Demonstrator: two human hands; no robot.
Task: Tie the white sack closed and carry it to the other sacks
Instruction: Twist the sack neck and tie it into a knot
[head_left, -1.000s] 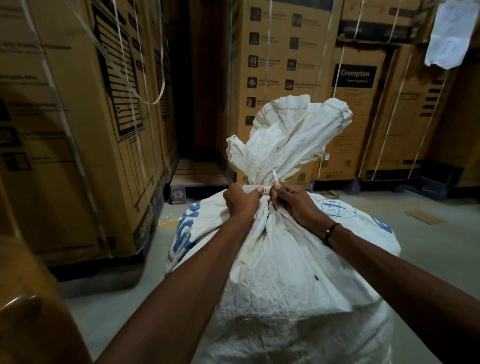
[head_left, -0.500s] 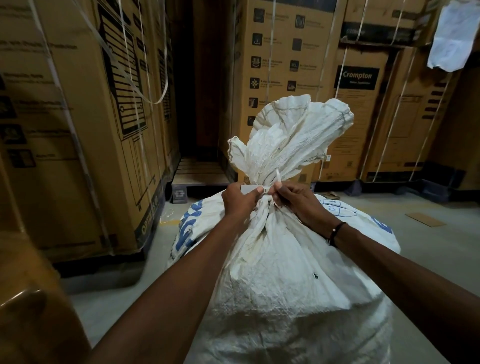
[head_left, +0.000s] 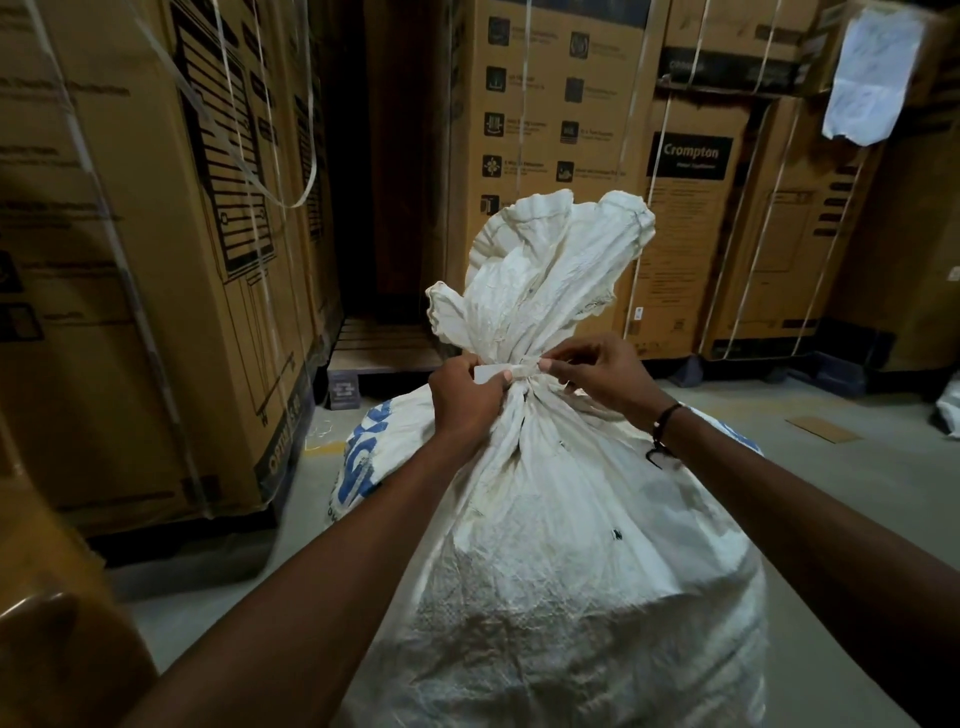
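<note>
At sack (head_left: 571, 545) neck, both hands' fingers (head_left: 550, 365) pinching strap (head_left: 506, 371)

Dim warehouse light, brightest on the white sack (head_left: 545, 519); blurred, bowed edges, dark corners.

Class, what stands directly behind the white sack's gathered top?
Behind the white sack stand strapped cardboard boxes, one marked Crompton. The sack hides their lower parts. Its contents cannot be seen.
</note>
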